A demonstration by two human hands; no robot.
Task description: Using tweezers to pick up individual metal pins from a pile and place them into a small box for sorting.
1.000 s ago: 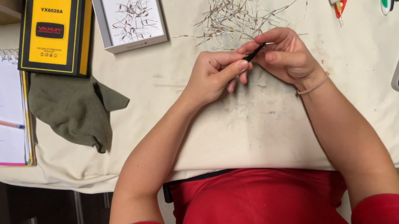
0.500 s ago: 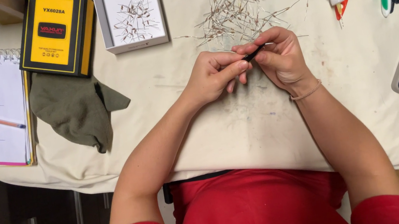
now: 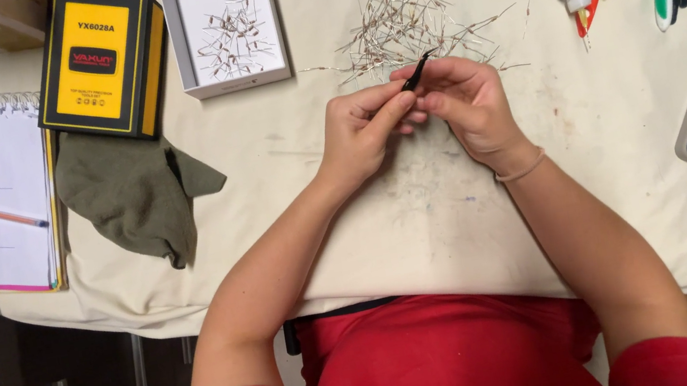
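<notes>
Both hands met at upper centre of the frame. The left hand and right hand were closed together on a small black tool, its tip pointing toward the pile of wire-leaded parts just above. In my judgement, a steady pinch and forearms resting on the counter would serve best; the white tray sat upper left.
</notes>
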